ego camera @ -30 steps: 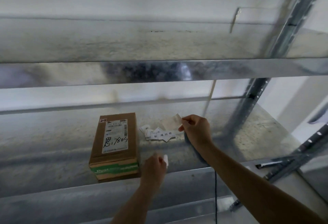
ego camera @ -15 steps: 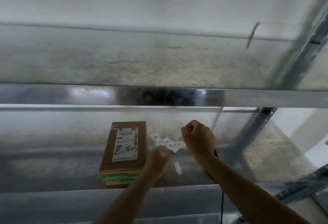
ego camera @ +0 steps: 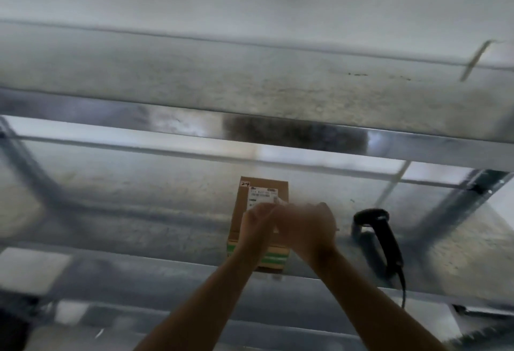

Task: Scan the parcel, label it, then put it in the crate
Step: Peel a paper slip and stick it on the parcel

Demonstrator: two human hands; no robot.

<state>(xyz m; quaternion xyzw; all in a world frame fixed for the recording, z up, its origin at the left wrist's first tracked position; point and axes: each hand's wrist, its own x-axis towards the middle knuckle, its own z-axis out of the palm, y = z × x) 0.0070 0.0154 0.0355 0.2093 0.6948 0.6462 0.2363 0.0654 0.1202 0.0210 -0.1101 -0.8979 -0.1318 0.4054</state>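
A brown cardboard parcel with a white shipping label and a green band on its front lies on the lower metal shelf. Both my hands hover over its top, close together and blurred. My left hand and my right hand have their fingers closed, and a small white label shows between their fingertips, just above the parcel's printed label. A black handheld scanner lies on the shelf to the right of my right hand, apart from it. No crate is in view.
The upper shelf's steel beam runs across just above the work area. A slanted upright stands at the right. The scanner's cable drops over the shelf's front edge. A pale blurred object sits at the lower left.
My hands moved left from the loose labels to above the parcel and came together. The view swung, so the scanner now shows and the pile of labels is out of sight.
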